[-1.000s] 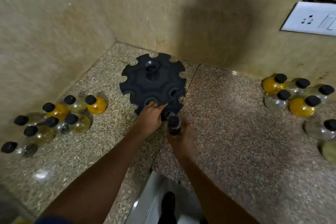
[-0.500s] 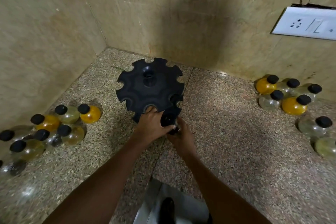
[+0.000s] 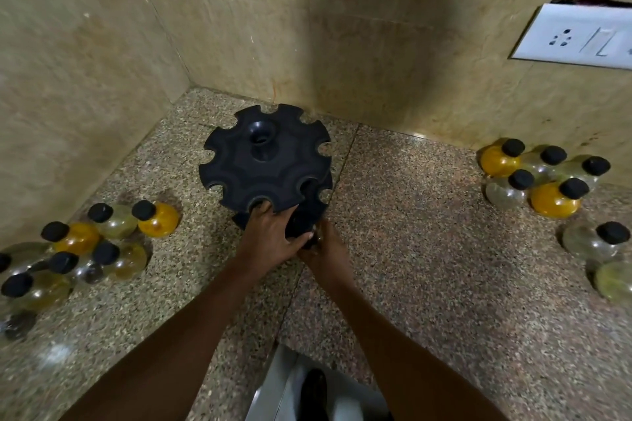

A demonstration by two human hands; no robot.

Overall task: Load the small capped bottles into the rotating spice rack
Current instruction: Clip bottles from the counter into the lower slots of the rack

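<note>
A black rotating spice rack (image 3: 265,161) with notched rim slots stands in the corner of the granite counter. My left hand (image 3: 270,236) grips the rack's near edge. My right hand (image 3: 326,251) holds a small black-capped bottle (image 3: 302,224) against the rack's lower front, and my fingers hide most of it. Several round bottles with black caps lie in a cluster on the left (image 3: 78,243), some orange, some clear. Another cluster (image 3: 537,178) sits on the right by the wall.
Beige tiled walls (image 3: 342,27) close in the corner behind and left of the rack. A white socket plate (image 3: 578,36) hangs on the right wall. Two more bottles (image 3: 602,243) lie far right. The counter's front edge is near my arms.
My right hand has carried the bottle forward and down to the rack's front slot. My left hand stayed on the rack's edge. The camera tilted slightly.
</note>
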